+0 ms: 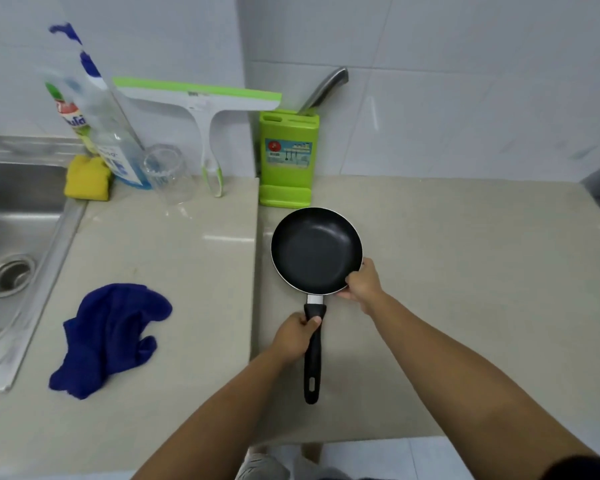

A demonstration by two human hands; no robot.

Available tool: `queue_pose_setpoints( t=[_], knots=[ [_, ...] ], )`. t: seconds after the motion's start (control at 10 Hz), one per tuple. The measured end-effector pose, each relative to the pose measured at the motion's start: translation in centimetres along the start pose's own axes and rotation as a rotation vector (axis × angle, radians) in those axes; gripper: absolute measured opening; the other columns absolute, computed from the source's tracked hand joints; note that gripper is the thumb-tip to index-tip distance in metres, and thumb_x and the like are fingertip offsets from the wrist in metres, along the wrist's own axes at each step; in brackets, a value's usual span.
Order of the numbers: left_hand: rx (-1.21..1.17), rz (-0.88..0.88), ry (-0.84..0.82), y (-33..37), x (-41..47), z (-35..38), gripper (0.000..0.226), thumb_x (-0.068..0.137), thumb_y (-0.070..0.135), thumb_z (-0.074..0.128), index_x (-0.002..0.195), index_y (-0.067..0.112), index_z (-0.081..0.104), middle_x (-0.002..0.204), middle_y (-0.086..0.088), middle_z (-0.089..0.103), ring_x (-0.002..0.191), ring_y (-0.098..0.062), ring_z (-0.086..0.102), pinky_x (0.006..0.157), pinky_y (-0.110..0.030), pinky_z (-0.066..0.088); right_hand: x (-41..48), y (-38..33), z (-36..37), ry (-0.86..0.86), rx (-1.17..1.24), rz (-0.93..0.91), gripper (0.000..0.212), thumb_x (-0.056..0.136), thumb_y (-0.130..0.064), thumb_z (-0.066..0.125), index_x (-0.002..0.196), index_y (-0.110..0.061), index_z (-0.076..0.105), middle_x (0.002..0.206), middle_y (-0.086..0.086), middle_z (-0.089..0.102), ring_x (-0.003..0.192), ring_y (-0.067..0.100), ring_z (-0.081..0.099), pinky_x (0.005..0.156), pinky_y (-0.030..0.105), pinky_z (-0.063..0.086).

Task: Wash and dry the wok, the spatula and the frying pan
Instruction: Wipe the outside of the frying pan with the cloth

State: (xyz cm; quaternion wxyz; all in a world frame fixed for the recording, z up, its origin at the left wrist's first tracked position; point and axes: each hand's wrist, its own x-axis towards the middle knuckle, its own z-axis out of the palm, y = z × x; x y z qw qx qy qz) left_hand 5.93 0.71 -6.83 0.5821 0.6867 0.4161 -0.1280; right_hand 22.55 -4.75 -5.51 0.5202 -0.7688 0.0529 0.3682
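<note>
A small black frying pan (314, 249) with a silver rim rests on the beige counter, its black handle pointing toward me. My left hand (297, 336) is closed around the upper part of the handle. My right hand (362, 284) grips the pan's near right rim. The pan's inside looks clean and empty. A crumpled blue cloth (110, 336) lies on the counter to the left, apart from both hands. No wok or spatula is in view.
A steel sink (13, 237) sits at the left. Along the back wall stand a yellow sponge (87, 178), two detergent bottles (115, 147), an upturned glass (168, 174), a green-and-white squeegee (208, 112) and a green knife block (288, 157). The counter's front edge (361, 439) is near me.
</note>
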Motion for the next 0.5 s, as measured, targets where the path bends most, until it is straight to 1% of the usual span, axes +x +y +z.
queue_pose_setpoints(
  t=[0.1,0.2,0.3,0.4,0.5],
  knots=[
    [-0.01,-0.014,0.009,-0.2,0.2,0.2,0.037,0.097,0.037,0.052,0.068,0.018,0.041,0.065,0.001,0.051,0.062,-0.019,0.051,0.063,-0.029,0.04,-0.5,-0.5,-0.3,-0.028,-0.005,-0.014,0.037,0.084,0.008,0.046,0.109,-0.02,0.045,0.105,-0.001,0.054,0.093,0.024,0.062,0.073,0.05,0.059],
    [-0.012,-0.018,0.043,0.3,-0.1,0.3,0.037,0.098,0.037,0.051,0.066,0.018,0.043,0.064,0.002,0.05,0.061,-0.017,0.049,0.063,-0.031,0.038,-1.2,-1.2,-0.6,-0.075,-0.025,-0.031,0.036,0.089,0.009,0.042,0.086,-0.027,0.048,0.092,-0.002,0.057,0.082,0.02,0.06,0.08,0.047,0.056],
    [0.068,0.013,0.039,0.8,-1.0,0.1,0.032,0.097,0.039,0.052,0.073,0.018,0.049,0.07,0.003,0.054,0.068,-0.018,0.051,0.065,-0.029,0.038,-1.4,-1.3,-1.0,-0.146,-0.094,-0.037,0.035,0.089,0.005,0.043,0.095,-0.028,0.049,0.106,0.004,0.061,0.094,0.026,0.061,0.081,0.046,0.054],
    [0.161,0.024,0.002,0.9,-1.9,-0.1,0.035,0.095,0.046,0.05,0.099,0.013,0.06,0.091,0.0,0.063,0.088,-0.022,0.06,0.075,-0.028,0.043,-1.5,-1.2,-1.1,-0.155,-0.197,-0.027,0.042,0.091,-0.005,0.053,0.127,-0.017,0.035,0.131,0.008,0.051,0.112,0.028,0.054,0.078,0.038,0.049],
    [0.325,0.038,0.108,2.1,-2.9,-1.1,0.051,0.096,0.047,0.046,0.133,0.012,0.049,0.124,-0.007,0.062,0.117,-0.027,0.057,0.094,-0.032,0.043,-1.5,-1.3,-0.5,-0.079,-0.504,-0.122,0.074,0.092,-0.022,0.059,0.149,-0.01,0.014,0.155,0.015,0.024,0.135,0.036,0.035,0.109,0.041,0.033]
  ],
)
